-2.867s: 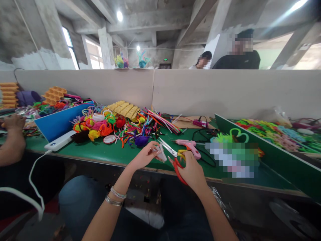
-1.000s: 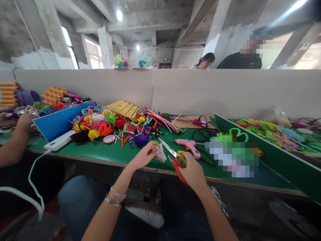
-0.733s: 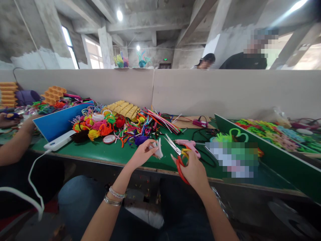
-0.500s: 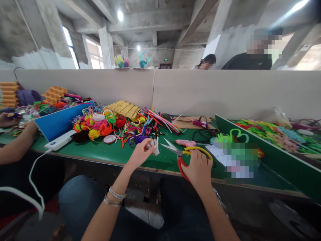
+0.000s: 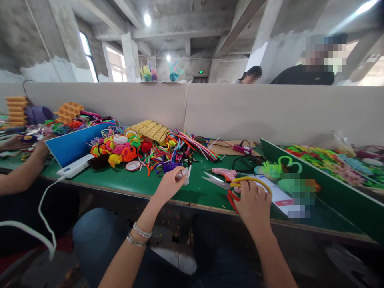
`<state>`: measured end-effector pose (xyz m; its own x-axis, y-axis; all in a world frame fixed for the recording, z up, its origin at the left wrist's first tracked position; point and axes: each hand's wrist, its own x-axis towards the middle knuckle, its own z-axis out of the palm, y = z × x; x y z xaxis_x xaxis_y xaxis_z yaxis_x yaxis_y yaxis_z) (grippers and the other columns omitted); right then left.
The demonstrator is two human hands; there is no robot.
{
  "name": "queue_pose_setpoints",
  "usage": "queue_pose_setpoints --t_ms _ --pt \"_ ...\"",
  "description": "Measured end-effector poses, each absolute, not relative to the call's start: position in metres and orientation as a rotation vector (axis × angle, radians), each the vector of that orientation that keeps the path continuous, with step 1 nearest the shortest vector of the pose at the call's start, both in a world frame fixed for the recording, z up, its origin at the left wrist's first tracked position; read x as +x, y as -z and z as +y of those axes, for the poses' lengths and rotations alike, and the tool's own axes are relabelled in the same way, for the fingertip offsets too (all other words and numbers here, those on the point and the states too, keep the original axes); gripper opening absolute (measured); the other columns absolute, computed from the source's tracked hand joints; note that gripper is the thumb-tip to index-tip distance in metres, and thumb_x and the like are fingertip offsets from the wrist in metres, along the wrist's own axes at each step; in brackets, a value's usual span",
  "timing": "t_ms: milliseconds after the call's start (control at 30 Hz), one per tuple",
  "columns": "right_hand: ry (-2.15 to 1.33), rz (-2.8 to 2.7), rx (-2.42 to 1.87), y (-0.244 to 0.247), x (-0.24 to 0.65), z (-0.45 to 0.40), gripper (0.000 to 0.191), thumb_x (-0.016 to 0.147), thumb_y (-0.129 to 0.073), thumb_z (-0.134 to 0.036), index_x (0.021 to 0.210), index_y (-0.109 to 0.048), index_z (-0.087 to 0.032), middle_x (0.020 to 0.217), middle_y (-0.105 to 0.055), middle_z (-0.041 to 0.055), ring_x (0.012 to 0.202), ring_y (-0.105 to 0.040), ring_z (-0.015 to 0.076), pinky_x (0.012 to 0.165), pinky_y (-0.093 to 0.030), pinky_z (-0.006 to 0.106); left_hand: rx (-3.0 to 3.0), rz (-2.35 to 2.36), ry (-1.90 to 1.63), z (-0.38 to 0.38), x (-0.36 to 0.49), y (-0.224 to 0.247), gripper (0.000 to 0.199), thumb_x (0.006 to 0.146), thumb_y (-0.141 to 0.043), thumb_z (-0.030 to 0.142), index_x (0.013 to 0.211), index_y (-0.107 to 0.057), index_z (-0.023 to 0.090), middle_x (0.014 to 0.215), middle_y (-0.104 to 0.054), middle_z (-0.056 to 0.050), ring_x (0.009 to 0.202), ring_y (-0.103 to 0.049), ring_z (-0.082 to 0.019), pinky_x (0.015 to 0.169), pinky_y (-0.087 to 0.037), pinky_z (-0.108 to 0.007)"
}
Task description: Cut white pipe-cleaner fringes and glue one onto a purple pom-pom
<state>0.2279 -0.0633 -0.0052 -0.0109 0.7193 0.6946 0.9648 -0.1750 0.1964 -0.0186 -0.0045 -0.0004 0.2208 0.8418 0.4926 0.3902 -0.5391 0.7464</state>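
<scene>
My left hand [image 5: 170, 183] is closed around a small bundle of white pipe cleaner pieces [image 5: 187, 175], held above the green tabletop near its front edge. To the right, my right hand [image 5: 253, 204] grips a pair of scissors [image 5: 237, 182] with one yellow and one red handle. The blades point left toward the bundle, apart from it and nearly closed together. A pink glue gun [image 5: 223, 173] lies just behind the scissors. Beyond my left hand sits a dark purple fuzzy ball [image 5: 171, 167] among cut pipe cleaner bits.
A heap of colourful pipe cleaner shapes [image 5: 120, 150] and loose pipe cleaners [image 5: 199, 146] cover the back. A blue divider [image 5: 81, 142], a white power bank [image 5: 75, 166] and a neighbour's arm [image 5: 25, 170] are at left. At right stand a green divider [image 5: 318, 192] and a phone [image 5: 277, 200].
My right hand has drawn the scissors rightward, away from the white bundle, and the blades have come closer together. My left hand keeps hold of the bundle. The view has shifted slightly.
</scene>
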Motion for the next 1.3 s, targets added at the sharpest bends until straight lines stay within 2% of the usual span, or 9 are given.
queue_pose_setpoints --t_ms 100,267,533,667,800,1067,1300 --pt "1.031 -1.818 -1.856 0.005 0.23 -0.063 0.025 0.072 -0.047 -0.021 0.096 -0.049 -0.018 0.1 -0.052 0.011 0.088 -0.043 0.0259 0.075 -0.029 0.038 2.051 1.137 -1.279 -0.005 -0.019 0.0 0.021 0.075 -0.048 0.028 0.093 -0.054 0.019 0.071 -0.058 0.0 0.061 -0.057 -0.012 0.059 -0.045 -0.021" --pt "0.721 -1.757 -1.787 0.008 0.221 -0.058 0.033 0.07 -0.049 -0.043 0.091 -0.047 -0.017 0.087 -0.053 0.0098 0.081 -0.048 0.0238 0.069 -0.036 0.034 2.065 1.105 -1.293 -0.005 -0.018 0.0 0.021 0.075 -0.048 0.026 0.094 -0.054 0.019 0.072 -0.059 -0.001 0.065 -0.057 -0.013 0.061 -0.045 -0.023" --pt "0.452 -1.795 -1.591 0.021 0.196 -0.053 0.041 0.069 -0.05 -0.051 0.09 -0.043 -0.017 0.09 -0.05 0.0104 0.088 -0.048 0.024 0.072 -0.04 0.034 2.008 0.875 -1.14 -0.012 -0.016 -0.004 0.022 0.077 -0.048 0.026 0.097 -0.048 0.018 0.071 -0.06 -0.001 0.067 -0.061 -0.014 0.063 -0.048 -0.024" --pt "0.291 -1.747 -1.602 0.026 0.191 -0.05 0.039 0.07 -0.048 -0.052 0.089 -0.042 -0.019 0.087 -0.05 0.0076 0.082 -0.049 0.0216 0.066 -0.041 0.032 1.957 0.822 -1.101 -0.012 -0.012 0.001 0.021 0.077 -0.048 0.024 0.097 -0.046 0.018 0.07 -0.06 0.0 0.065 -0.061 -0.013 0.063 -0.049 -0.025" --pt "0.154 -1.697 -1.515 0.027 0.19 -0.045 0.035 0.072 -0.048 -0.049 0.087 -0.042 -0.019 0.085 -0.049 0.0057 0.079 -0.049 0.0189 0.065 -0.042 0.031 1.723 0.735 -1.102 -0.005 0.001 0.017 0.025 0.076 -0.05 0.029 0.097 -0.041 0.018 0.073 -0.057 0.001 0.06 -0.06 -0.012 0.057 -0.05 -0.024" --pt "0.079 -1.736 -1.481 0.026 0.189 -0.04 0.034 0.069 -0.053 -0.045 0.088 -0.044 -0.018 0.091 -0.052 0.0078 0.09 -0.049 0.0206 0.075 -0.042 0.033 1.508 0.69 -1.2 0.003 0.016 0.034 0.03 0.073 -0.054 0.032 0.094 -0.039 0.018 0.072 -0.055 0.002 0.056 -0.06 -0.011 0.056 -0.05 -0.025" --pt "0.045 -1.71 -1.586 0.025 0.188 -0.043 0.035 0.068 -0.051 -0.047 0.089 -0.046 -0.02 0.093 -0.054 0.0067 0.088 -0.052 0.0212 0.07 -0.043 0.031 1.532 0.804 -1.271 0.001 0.018 0.032 0.027 0.074 -0.052 0.032 0.095 -0.039 0.019 0.075 -0.056 0.001 0.055 -0.06 -0.011 0.056 -0.05 -0.025"
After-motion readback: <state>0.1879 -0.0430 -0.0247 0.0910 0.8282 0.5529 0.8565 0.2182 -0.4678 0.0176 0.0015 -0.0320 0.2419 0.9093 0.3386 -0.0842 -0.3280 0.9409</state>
